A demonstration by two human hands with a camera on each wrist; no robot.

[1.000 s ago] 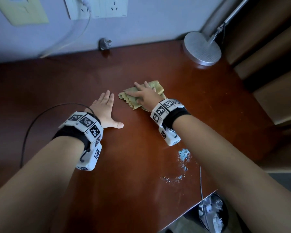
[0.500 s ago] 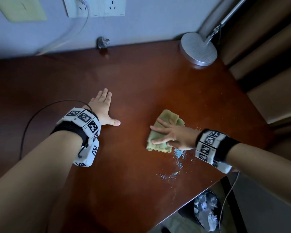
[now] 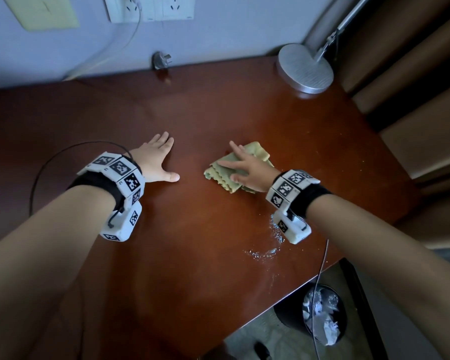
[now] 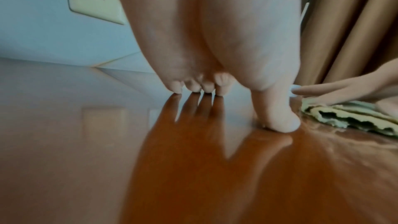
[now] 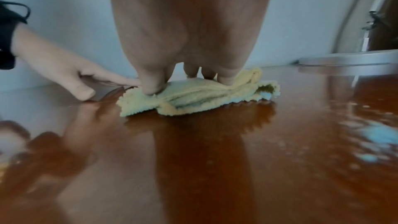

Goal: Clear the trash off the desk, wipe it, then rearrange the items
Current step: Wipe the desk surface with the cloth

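Observation:
A folded yellow-green cloth (image 3: 218, 175) (image 5: 193, 96) (image 4: 353, 118) lies on the reddish-brown desk (image 3: 218, 110). My right hand (image 3: 247, 167) (image 5: 189, 67) presses flat on the cloth with spread, straight fingers. To its left, my left hand (image 3: 156, 159) (image 4: 215, 88) rests palm-down on the bare wood, fingers together and thumb out, holding nothing. A trail of pale blue crumbs (image 3: 268, 248) (image 5: 383, 135) lies on the desk just behind my right wrist, near the front right edge.
A silver lamp base (image 3: 305, 67) stands at the back right corner. A loose plug (image 3: 161, 59) lies by the wall under the outlets (image 3: 151, 7). A black bin (image 3: 320, 315) holding crumpled trash sits on the floor off the desk's front right edge. Brown curtains (image 3: 413, 81) hang on the right.
My right hand slid the cloth toward the crumbs near the front right, then back up and left to mid-desk. The left hand stayed planted.

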